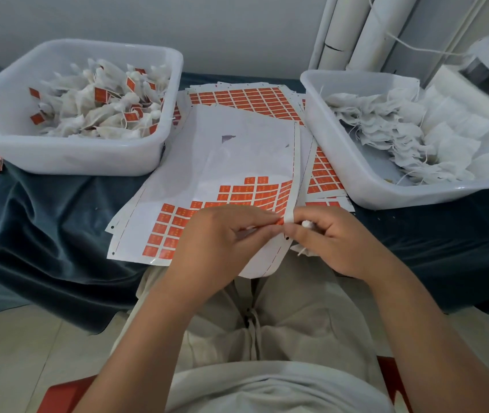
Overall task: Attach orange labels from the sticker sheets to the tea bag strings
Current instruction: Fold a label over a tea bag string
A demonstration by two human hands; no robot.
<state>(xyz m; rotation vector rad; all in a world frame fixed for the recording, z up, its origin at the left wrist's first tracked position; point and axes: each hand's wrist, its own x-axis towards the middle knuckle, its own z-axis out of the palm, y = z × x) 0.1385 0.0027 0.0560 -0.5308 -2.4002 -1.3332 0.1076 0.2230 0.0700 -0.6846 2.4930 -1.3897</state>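
Pinching now: left grip (225, 234) and right grip (335, 242) meet fingertip to fingertip above the near edge of the top sticker sheet (222, 156).
Left grip: thumb and forefinger are clenched on a small orange label (280, 222), right where the two hands touch.
Right grip: fingers are curled round a white tea bag (307, 225), whose knotted top shows beside the forefinger. A bit of string (300, 251) pokes out under the hand.
Top sticker sheet: mostly peeled bare, with remaining labels (174, 231) only on its near part. It overhangs the table edge towards the lap.
Other sheets: fuller sheets (246, 98) lie beneath and behind it.
Left tub (58, 162): holds tea bags with orange labels attached.
Right tub (365, 186): holds plain white tea bags.
Table (43, 210): draped in dark blue cloth, carrying both tubs and the sheets between them.
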